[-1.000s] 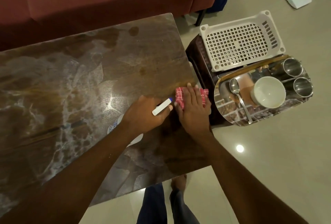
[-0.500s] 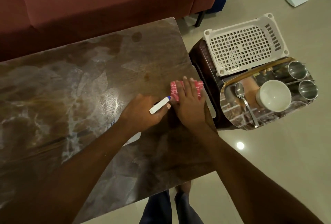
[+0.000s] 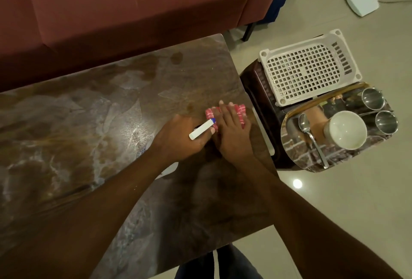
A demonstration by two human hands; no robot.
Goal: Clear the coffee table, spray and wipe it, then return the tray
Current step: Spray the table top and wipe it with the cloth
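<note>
My right hand [image 3: 231,131] lies flat with straight fingers on a folded red-and-white checked cloth [image 3: 242,110], pressing it onto the brown marbled coffee table [image 3: 93,127] near its right edge. My left hand [image 3: 178,140] grips a white spray bottle [image 3: 201,129] with a blue nozzle tip that points at the cloth; most of the bottle is hidden under my hand and arm. The mirrored tray [image 3: 296,156] sits on a dark stool to the right of the table, holding a white bowl [image 3: 345,129], a spoon [image 3: 312,138] and two steel cups [image 3: 373,98].
A white perforated plastic tray [image 3: 310,66] lies on the stool [image 3: 256,84] behind the mirrored tray. A red sofa [image 3: 124,11] runs along the table's far side. A white box [image 3: 362,0] sits on the tiled floor at top right. My legs show below the table edge.
My right hand has slid the cloth away from me along the table's right edge. My left hand has followed with the bottle.
</note>
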